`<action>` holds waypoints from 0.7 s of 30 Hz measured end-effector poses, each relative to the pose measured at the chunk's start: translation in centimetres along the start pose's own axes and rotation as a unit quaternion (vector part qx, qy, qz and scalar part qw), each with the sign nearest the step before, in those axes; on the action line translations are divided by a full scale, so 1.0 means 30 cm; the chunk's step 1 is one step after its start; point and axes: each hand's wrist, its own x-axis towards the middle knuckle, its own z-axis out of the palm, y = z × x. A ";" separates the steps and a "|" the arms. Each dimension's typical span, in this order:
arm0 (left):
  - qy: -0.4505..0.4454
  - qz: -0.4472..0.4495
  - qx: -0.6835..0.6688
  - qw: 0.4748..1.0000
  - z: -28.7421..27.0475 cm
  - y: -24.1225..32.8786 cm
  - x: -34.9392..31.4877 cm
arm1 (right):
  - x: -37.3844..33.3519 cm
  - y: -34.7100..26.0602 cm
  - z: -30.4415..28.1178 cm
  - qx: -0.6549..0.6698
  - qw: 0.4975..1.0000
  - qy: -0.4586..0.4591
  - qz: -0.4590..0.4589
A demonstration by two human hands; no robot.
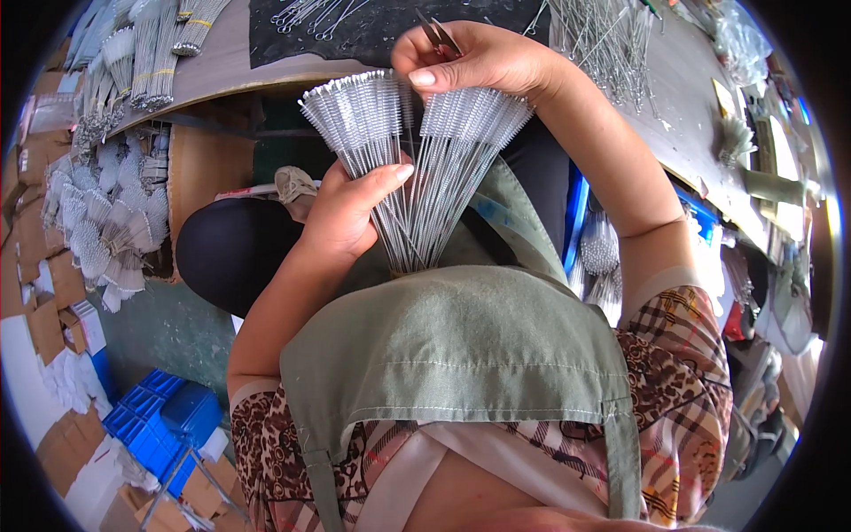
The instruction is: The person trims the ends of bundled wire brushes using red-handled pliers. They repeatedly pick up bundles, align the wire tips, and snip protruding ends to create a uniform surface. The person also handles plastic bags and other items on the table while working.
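Note:
My left hand (347,206) is closed around the wire stems of a fanned bundle of thin tube brushes (474,124). Their white bristle ends point away from me, and the twisted stems converge toward my apron. A gap splits the fan in two, with a stem or so standing in it. Just above that gap, my right hand (492,62) grips a small pair of scissors (438,37), whose dark pointed blades stick up past the fingers. The handles are hidden in the palm. Thumb and forefinger are at the bristle tips; whether they pinch a brush cannot be made out.
Across the far side runs a grey worktable (232,62) with a black mat (372,40). Brush bundles (155,53) lie at its left, loose wire brushes (607,53) at its right. More bundles (111,208) sit below left, near blue crates (160,417) and cardboard boxes.

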 end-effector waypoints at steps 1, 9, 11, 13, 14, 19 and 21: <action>0.007 -0.004 0.000 1.000 0.001 -0.001 0.000 | -0.003 -0.009 0.021 0.008 0.999 0.035 0.005; -0.016 -0.009 0.017 1.000 0.005 -0.006 0.020 | 0.048 0.010 -0.012 -0.190 0.976 0.108 0.016; -0.021 -0.012 0.022 0.999 0.016 -0.003 0.025 | 0.092 -0.096 -0.012 -0.126 0.978 0.145 0.084; -0.028 -0.013 0.024 0.999 0.023 0.002 0.023 | 0.127 -0.082 0.001 -0.084 0.985 0.126 0.086; -0.024 -0.007 0.019 0.999 0.027 0.009 0.020 | 0.127 -0.053 0.021 -0.172 0.974 0.137 0.051; -0.015 -0.005 0.011 1.000 0.000 -0.006 0.009 | 0.085 0.021 0.003 -0.092 0.994 0.045 -0.043; -0.017 0.001 0.010 1.000 0.000 -0.012 0.011 | 0.066 0.011 0.000 -0.087 0.992 0.069 -0.052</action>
